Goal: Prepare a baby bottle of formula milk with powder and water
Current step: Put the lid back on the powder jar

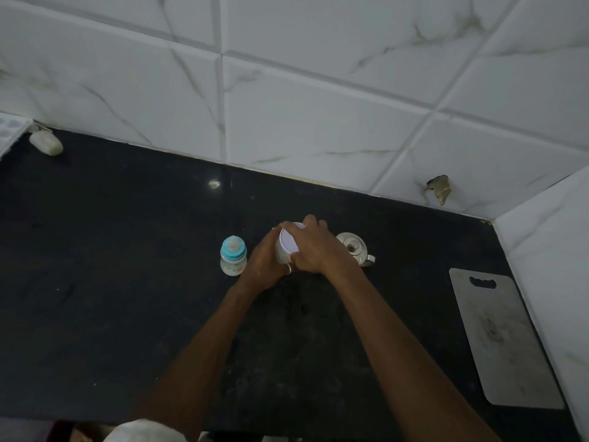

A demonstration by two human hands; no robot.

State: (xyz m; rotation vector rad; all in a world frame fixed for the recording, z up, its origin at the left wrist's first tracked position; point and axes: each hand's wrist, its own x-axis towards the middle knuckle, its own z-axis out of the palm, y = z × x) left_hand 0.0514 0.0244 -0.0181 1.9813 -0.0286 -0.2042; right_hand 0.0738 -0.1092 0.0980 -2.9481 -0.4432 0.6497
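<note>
Step in hand: the opening of the powder container (pixel 281 255) is judged to be under way; no powder or water is seen outside any vessel.
Powder container: a white tub with a pale lid (pixel 289 242), stood on the dark counter (pixel 127 282) at the centre of the frame, between the baby bottle and the steel jug.
Left hand (pixel 266 261): wrapped round the tub's side from the left of the frame, so that the body is steadied.
Right hand (pixel 314 247): laid over the lid from the right, with the fingers curled down over its rim; the lid is gripped.
Baby bottle (pixel 233 256): stood upright just left of the left hand, apart from it, with its teal top fitted; its contents cannot be told.
Steel jug (pixel 354 248): lidded, just right of the right hand and partly hidden by it; water is presumed to be kept in it.
Cutting board (pixel 500 339): laid flat at the right edge of the frame, well apart.
Next move: the lid has to be twisted or prised off while the tub is held firm; whether it is threaded or pressed on cannot be told. The bottle's top must then be removed before anything is added.
Risk: powder may be spilled if the lid is freed with a jerk.
</note>
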